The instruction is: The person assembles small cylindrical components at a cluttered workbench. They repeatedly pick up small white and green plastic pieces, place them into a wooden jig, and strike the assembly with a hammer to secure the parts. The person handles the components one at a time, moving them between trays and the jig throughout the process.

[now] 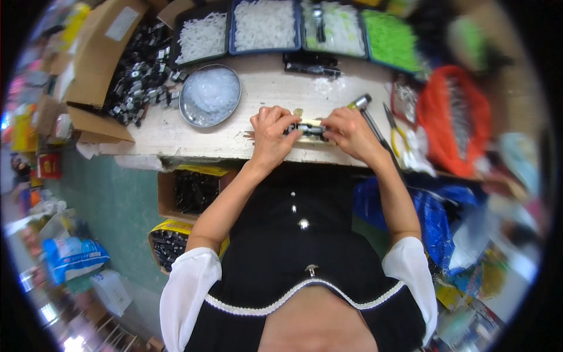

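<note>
At the table's front edge, my left hand [272,135] and my right hand [350,132] face each other. Between them is a small, long black part [311,130] with light or shiny spots, its ends in the closed fingers of both hands. Its exact kind is too small to make out. Something pale yellow [315,122] shows just behind it. A hammer [363,103] lies beyond my right hand, its dark handle running toward my right forearm. Pliers [397,130] with yellow handles rest farther right.
Left of my hands stands a round metal bowl [235,105] of whitish, translucent stuff. Black parts [138,82] spill from a cardboard box [102,58]. Trays of white pieces [264,24] and green pieces [392,41] line the back. A red bag [431,111] sits at right.
</note>
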The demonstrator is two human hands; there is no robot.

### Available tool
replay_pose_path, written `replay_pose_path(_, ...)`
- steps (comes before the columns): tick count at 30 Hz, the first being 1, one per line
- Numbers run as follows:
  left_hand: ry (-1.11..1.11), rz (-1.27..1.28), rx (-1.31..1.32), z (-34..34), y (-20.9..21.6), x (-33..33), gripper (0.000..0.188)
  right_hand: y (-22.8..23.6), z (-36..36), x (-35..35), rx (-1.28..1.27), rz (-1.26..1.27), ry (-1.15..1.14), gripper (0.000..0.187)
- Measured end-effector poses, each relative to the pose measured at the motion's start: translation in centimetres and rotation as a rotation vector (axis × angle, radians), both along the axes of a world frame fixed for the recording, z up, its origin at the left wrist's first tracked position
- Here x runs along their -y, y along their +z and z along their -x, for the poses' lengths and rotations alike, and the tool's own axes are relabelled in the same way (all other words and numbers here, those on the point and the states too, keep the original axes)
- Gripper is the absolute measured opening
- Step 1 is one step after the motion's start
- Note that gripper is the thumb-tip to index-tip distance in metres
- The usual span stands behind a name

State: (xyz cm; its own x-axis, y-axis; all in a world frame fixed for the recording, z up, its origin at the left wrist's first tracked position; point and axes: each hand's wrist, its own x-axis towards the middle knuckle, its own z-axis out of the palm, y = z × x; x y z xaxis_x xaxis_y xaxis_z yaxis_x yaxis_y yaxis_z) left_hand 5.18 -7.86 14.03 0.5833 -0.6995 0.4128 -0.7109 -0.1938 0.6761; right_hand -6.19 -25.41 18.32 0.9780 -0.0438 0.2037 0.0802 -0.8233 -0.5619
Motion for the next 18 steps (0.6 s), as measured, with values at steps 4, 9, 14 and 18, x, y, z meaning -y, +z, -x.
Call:
replay_pose_path(4, 0.011, 0.006, 0.002, 0.1, -0.1, 0.0, 0.018, -0.3, 0.2, -0.3, -0.007, -0.059, -0.038, 0.018)
replay_pose_path(9, -0.001, 0.034, 0.061, 0.2, -0.4, -0.2, 0.009, -0.6, 0.6, -0.3, -0.025, -0.055, -0.046, 0.02)
replay_pose_path(14, -0.017, 0.028, 0.142, 0.1, -0.2, -0.2, 0.011, -1.0, 1.3, -0.5, 0.143, 0.194, -0.029, 0.024)
replay_pose_path(18, -0.019, 0.01, 0.144, 0.1, -0.1, -0.3, 0.01, -1.7, 1.7, -0.5, 0.217, 0.365, 0.034, 0.036)
